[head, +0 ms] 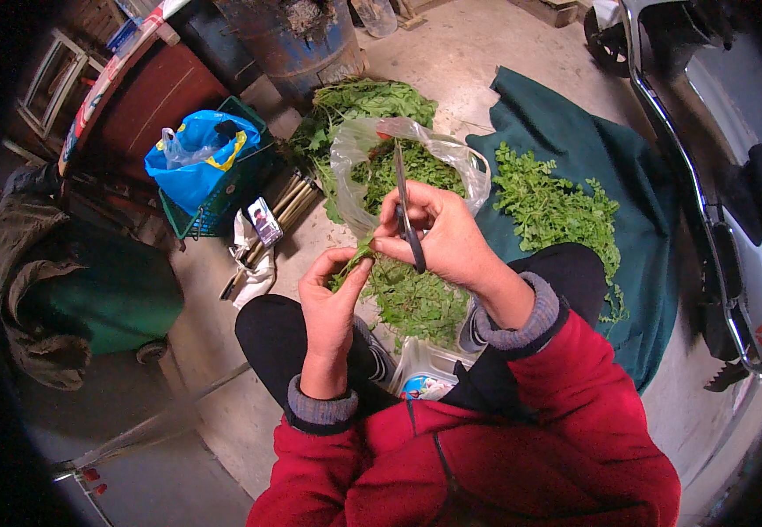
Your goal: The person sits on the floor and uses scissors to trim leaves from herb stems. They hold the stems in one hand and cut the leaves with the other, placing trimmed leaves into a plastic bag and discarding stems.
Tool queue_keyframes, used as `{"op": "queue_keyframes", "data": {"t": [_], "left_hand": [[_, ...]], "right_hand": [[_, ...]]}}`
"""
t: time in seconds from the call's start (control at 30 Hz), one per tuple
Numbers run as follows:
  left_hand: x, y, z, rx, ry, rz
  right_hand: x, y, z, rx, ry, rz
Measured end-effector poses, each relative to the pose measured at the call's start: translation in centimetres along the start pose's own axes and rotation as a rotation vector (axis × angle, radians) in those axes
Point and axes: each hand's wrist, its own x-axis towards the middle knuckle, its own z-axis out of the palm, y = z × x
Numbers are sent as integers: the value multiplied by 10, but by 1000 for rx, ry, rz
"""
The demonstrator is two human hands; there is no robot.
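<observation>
My left hand pinches a small sprig of leafy greens between thumb and fingers. In my right hand is a pair of scissors, black handle towards the palm and blades pointing away from me. The thumb and a fingertip of that hand also meet the sprig's upper end. Just beyond both hands stands a clear plastic bag, its mouth wide, with cut greens inside. Loose leaves and stems lie on the floor below my hands, between my feet.
Leafy greens are spread on a dark green cloth at right. Another heap lies behind the bag, near a rusty metal drum. At left, a green basket carries a blue bag; a phone is beside it. A scooter stands far right.
</observation>
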Motion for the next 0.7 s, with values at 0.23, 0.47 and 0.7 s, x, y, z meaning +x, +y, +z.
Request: {"op": "queue_keyframes", "data": {"t": [0.23, 0.47, 0.7], "left_hand": [[2, -4, -4, -41, 35, -40], [7, -5, -6, -354, 123, -133], [1, -3, 1, -39, 99, 27]], "right_hand": [[-4, -15, -8, 157, -139, 32], [-2, -13, -4, -242, -44, -36], [-4, -4, 8, -351, 50, -118]]}}
